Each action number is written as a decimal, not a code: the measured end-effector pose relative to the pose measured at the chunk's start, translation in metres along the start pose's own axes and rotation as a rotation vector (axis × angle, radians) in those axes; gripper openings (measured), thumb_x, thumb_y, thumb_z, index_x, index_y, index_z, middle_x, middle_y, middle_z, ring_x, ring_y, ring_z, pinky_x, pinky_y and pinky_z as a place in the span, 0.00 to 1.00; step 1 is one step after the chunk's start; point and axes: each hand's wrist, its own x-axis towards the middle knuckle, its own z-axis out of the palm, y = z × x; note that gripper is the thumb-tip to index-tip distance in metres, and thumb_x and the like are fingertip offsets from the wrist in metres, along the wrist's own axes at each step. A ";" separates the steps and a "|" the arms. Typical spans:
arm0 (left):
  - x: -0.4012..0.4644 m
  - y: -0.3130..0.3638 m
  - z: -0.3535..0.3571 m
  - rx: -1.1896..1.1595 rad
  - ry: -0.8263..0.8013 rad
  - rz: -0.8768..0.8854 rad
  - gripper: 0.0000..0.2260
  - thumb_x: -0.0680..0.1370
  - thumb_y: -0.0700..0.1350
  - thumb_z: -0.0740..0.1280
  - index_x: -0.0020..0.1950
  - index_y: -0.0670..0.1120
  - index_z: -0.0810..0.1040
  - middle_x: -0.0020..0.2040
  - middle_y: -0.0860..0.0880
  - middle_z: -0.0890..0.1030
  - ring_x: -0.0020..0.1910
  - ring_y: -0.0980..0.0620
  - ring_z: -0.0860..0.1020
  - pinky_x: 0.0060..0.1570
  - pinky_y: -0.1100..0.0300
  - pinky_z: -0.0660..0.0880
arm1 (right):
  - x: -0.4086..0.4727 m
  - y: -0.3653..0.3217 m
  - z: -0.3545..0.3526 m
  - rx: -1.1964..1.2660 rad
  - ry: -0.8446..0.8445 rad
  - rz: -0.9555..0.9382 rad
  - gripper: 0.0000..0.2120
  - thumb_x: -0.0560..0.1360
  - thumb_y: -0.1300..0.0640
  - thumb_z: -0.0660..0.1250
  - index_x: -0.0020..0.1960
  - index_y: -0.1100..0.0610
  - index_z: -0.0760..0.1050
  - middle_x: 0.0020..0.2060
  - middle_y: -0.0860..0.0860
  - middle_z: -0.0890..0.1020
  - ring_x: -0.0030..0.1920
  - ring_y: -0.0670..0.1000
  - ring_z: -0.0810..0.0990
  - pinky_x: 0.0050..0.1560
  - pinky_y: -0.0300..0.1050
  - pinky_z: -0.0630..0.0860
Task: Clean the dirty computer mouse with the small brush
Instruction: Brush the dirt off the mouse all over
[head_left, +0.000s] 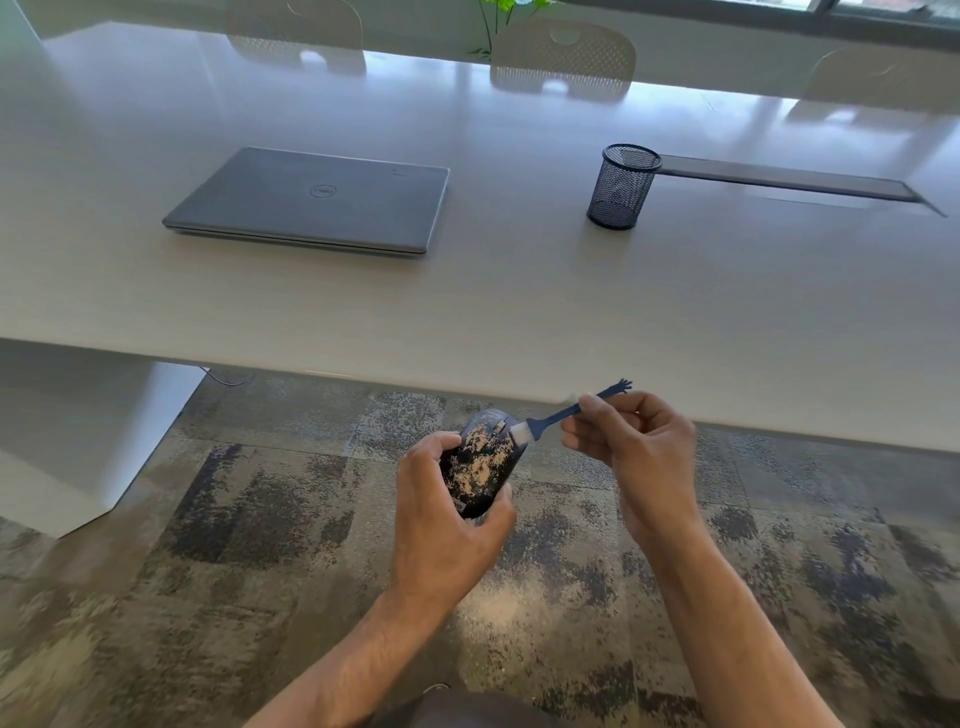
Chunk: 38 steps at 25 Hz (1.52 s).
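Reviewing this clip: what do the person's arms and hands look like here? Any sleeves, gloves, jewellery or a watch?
Both forearms are bare up to the bottom edge of the picture, so no sleeves show. The left hand and right hand wear no gloves. No rings, watch or wristband can be seen on the fingers or wrists.

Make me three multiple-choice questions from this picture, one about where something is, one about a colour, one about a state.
1. Where is the black mesh pen cup?
A. on the floor
B. on the white table, right of the laptop
C. on the laptop

2. What colour is the small brush handle?
A. dark blue
B. red
C. yellow

3. The grey laptop is:
A. open
B. closed
C. standing on edge

Answers: 1 B, the cup stands on the tabletop to the laptop's right. 2 A, the handle pinched by the right hand is dark blue. 3 B, its lid lies flat. The left hand holds the speckled black computer mouse.
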 end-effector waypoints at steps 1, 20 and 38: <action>0.001 0.001 0.000 -0.003 0.001 0.000 0.30 0.70 0.50 0.77 0.64 0.56 0.61 0.57 0.50 0.68 0.52 0.58 0.72 0.41 0.74 0.71 | 0.001 -0.001 -0.002 -0.009 0.036 -0.006 0.03 0.76 0.64 0.74 0.44 0.61 0.81 0.38 0.60 0.87 0.38 0.56 0.88 0.43 0.49 0.86; 0.008 -0.003 -0.001 -0.076 -0.021 -0.045 0.29 0.70 0.52 0.76 0.62 0.59 0.61 0.56 0.48 0.69 0.50 0.57 0.74 0.43 0.79 0.71 | -0.001 -0.001 -0.013 0.027 0.043 -0.061 0.03 0.75 0.61 0.74 0.45 0.60 0.81 0.37 0.58 0.87 0.39 0.56 0.88 0.47 0.51 0.86; 0.013 -0.006 -0.011 -0.115 0.014 -0.029 0.31 0.69 0.49 0.78 0.59 0.63 0.59 0.53 0.49 0.74 0.45 0.55 0.79 0.39 0.71 0.77 | -0.015 0.020 -0.028 0.107 -0.176 -0.169 0.04 0.73 0.59 0.72 0.46 0.53 0.85 0.37 0.55 0.87 0.40 0.56 0.88 0.48 0.50 0.85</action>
